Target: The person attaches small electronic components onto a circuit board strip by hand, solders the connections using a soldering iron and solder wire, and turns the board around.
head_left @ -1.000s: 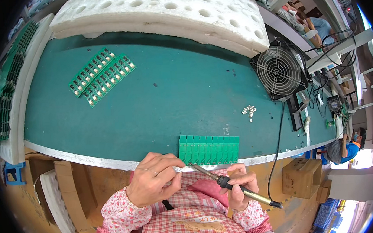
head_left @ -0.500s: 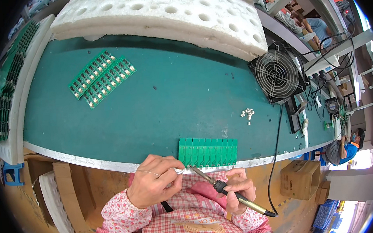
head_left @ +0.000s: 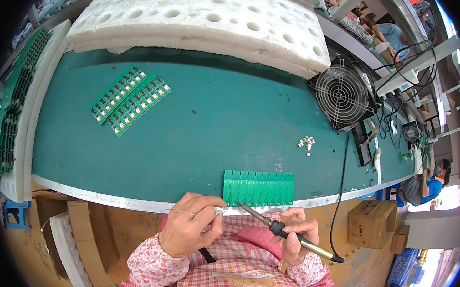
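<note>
A green circuit board panel lies along the table's front edge, its small dividing slots facing away from me. My right hand grips a soldering iron, whose tip slants up-left to the board's near edge. Pinched in my left hand is a thin solder wire, its end by the board's near left corner, close to the iron's tip. Whether tip and wire touch is too small to tell. A black cord trails from the iron's rear end up the table.
Two populated green boards lie at the far left. Small white connectors sit in a pile right of the middle. A black fan and a holed white foam block stand behind. More boards are racked in foam at left.
The iron's tip has shifted slightly right along the board's near edge, with my right hand moving a little right and down. My left hand still holds the solder wire.
</note>
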A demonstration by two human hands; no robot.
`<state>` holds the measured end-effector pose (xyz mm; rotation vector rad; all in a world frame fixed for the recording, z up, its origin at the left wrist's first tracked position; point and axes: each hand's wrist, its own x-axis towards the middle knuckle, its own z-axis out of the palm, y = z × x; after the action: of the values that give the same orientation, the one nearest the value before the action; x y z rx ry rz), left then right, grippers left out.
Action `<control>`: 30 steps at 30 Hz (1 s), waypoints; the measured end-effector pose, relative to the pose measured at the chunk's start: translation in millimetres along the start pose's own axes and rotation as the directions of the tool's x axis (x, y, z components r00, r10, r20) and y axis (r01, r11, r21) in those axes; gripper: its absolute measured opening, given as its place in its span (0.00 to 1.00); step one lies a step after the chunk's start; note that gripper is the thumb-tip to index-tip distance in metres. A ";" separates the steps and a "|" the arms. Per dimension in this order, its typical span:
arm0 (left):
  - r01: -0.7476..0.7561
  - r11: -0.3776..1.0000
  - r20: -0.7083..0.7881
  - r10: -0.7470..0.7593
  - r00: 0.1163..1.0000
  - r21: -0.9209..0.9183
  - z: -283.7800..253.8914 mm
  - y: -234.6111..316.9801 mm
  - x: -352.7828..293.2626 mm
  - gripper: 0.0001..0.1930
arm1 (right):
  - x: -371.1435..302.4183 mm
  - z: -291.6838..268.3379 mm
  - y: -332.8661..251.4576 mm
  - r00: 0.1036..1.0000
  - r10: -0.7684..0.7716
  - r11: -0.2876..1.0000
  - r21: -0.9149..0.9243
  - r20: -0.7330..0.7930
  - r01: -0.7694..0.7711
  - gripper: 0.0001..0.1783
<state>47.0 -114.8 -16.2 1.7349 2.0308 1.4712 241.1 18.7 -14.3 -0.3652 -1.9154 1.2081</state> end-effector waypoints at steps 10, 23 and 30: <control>0.026 1.000 -0.048 -0.025 0.999 0.013 3.0 0.7 1.8 0.11 | 7.0 4.8 0.2 0.996 0.014 0.996 0.084 0.086 -0.021 0.05; 0.013 0.992 -0.092 -0.002 0.996 0.127 9.3 3.4 1.6 0.11 | 11.3 3.1 -2.9 0.992 0.004 0.997 0.073 0.127 -0.013 0.04; 0.008 0.986 -0.060 0.002 0.998 0.167 7.0 4.6 -1.6 0.11 | 10.9 2.8 -7.9 0.984 0.004 1.000 -0.029 0.178 0.001 0.06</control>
<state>55.0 -112.5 -17.5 1.7652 2.2462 1.4049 233.6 19.8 -2.8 -0.2813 -2.0873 1.2514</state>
